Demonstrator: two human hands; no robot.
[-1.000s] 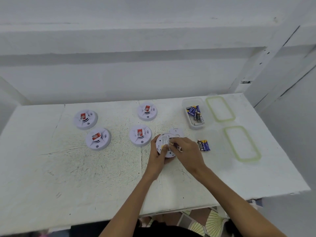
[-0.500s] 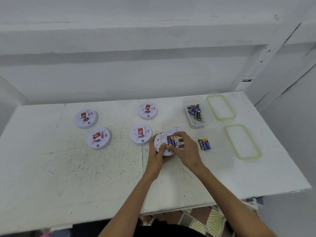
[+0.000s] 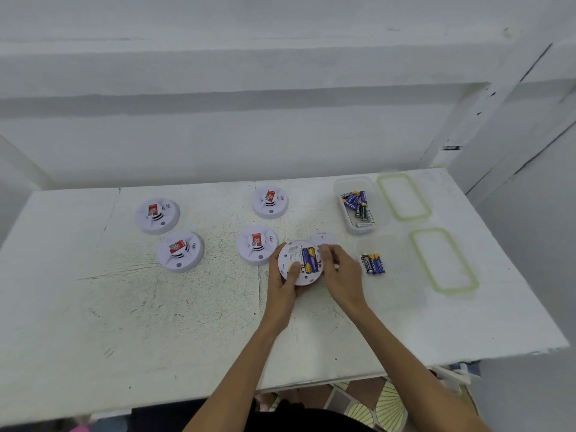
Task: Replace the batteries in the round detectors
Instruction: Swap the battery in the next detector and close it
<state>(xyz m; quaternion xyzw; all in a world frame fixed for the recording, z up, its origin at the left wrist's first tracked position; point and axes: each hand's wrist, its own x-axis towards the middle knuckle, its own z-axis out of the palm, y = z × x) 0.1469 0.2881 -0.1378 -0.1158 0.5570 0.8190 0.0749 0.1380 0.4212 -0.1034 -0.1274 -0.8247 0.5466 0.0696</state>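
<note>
table (image 3: pixel 187 322): white, scuffed, carries everything; white wall behind
lids (image 3: pixel 404 196): two clear lids with green rims, flat at right side of table, one behind the other, second at (image 3: pixel 444 260)
tub (image 3: pixel 341 187): clear, far right-centre, just left of the far lid; blue and black batteries piled inside
left hand (image 3: pixel 282 288): wrapped round left rim of held detector, thumb lying on its back
right hand (image 3: pixel 343 275): fingers curled onto right rim of the same detector, fingertips at edge of battery bay
spare detectors (image 3: pixel 157 215): four round white ones face up with red stickers; two at left, others at (image 3: pixel 270 201) and (image 3: pixel 256 249)
held detector (image 3: pixel 293 254): centre of table, back side up, between both hands, just right of nearest spare one
cover (image 3: pixel 324 237): small white disc flat on table, just behind held detector
loose batteries (image 3: pixel 372 263): small blue/black bunch right of right hand, apart from it
fitted batteries (image 3: pixel 308 260): blue-yellow, sitting in the open bay
</note>
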